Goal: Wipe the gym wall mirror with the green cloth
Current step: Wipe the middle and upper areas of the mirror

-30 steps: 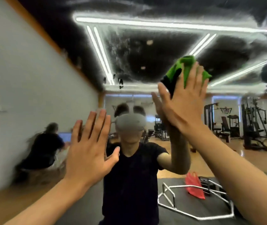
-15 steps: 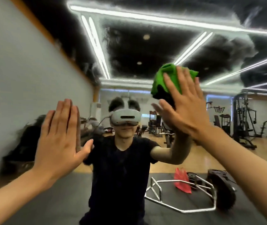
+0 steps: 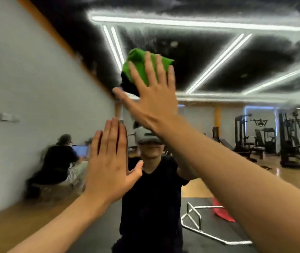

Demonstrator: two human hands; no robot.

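Observation:
The gym wall mirror (image 3: 237, 73) fills the whole view and shows streaky smears across the reflected dark ceiling. My right hand (image 3: 153, 99) is raised with fingers spread, pressing the folded green cloth (image 3: 140, 67) flat against the glass at upper centre. My left hand (image 3: 109, 167) is lower and to the left, open, palm flat on the mirror with fingers together. My own reflection in a black shirt and grey headset stands behind both hands.
In the reflection, another person (image 3: 59, 161) sits by the left wall with a laptop. A metal frame (image 3: 193, 218) and a red bag (image 3: 222, 212) lie on the black floor mat. Weight machines (image 3: 290, 141) stand at the right.
My right hand has slid the green cloth leftward across the glass. My left hand has stayed flat on the mirror, and the view has shifted sideways.

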